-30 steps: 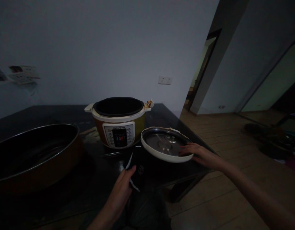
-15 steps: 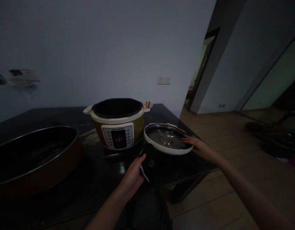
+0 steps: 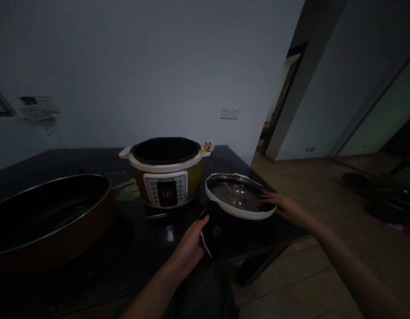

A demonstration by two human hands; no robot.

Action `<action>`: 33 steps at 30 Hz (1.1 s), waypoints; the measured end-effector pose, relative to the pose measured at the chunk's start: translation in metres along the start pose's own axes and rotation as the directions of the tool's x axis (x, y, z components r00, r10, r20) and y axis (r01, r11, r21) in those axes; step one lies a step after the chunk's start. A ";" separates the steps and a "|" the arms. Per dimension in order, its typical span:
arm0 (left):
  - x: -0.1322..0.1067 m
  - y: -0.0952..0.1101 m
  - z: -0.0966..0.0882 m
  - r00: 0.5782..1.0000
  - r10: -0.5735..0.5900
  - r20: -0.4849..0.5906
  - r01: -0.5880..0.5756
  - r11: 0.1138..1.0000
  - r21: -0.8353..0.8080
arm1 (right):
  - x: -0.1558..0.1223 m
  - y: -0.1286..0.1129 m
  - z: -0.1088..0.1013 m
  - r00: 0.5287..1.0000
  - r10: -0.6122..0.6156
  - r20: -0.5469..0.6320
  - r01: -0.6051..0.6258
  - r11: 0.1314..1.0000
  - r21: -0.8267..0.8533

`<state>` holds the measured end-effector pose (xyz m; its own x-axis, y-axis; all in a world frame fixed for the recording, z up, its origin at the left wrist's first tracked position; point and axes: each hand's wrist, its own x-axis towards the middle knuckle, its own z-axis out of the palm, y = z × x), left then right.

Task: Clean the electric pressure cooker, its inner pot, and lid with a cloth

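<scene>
Pinching a dark cloth (image 3: 215, 241), by the look of it, in the left hand (image 3: 189, 246), with a closed grip and thumb on top. Laying right-hand (image 3: 287, 210) fingers straight over the near-right edge of the lid (image 3: 224, 197); cannot tell whether gripping or only resting. Finding the lid on the right of the bench (image 3: 148, 248), just beside the cooker (image 3: 193, 181), tilted, hollow side up. Judging progress: already off the cooker, leaving it open; not refitted. Cannot gauge, in this dim light, how much handling is left. Reading what looks like "Joyoung" atop the control panel (image 3: 166, 190); cannot make out the button labels. Noting red and blue marks on the display (image 3: 167, 195). Spotting a small emblem (image 3: 216, 230) on the cloth, illegible.
</scene>
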<state>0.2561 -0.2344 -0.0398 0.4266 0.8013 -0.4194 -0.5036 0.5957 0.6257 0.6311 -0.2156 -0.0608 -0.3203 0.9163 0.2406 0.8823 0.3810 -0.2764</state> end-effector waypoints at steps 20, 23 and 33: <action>-0.014 0.014 -0.016 0.990 0.045 -0.134 -0.051 0.998 -0.044 | -0.031 -0.016 -0.003 0.978 0.065 -0.198 -0.084 0.993 -0.088; -0.015 0.017 -0.023 0.993 0.051 -0.111 -0.056 0.997 -0.046 | -0.047 -0.040 -0.014 0.954 0.082 -0.290 -0.125 0.983 -0.132; -0.034 0.034 -0.043 0.985 0.129 -0.116 -0.120 0.989 0.084 | -0.016 -0.202 0.029 0.960 -0.007 -0.278 0.097 0.945 0.312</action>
<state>0.1923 -0.2386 -0.0326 0.2677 0.8726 -0.4086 -0.4860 0.4885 0.7247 0.4481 -0.3031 -0.0363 -0.2173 0.8431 0.4920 0.6949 0.4876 -0.5286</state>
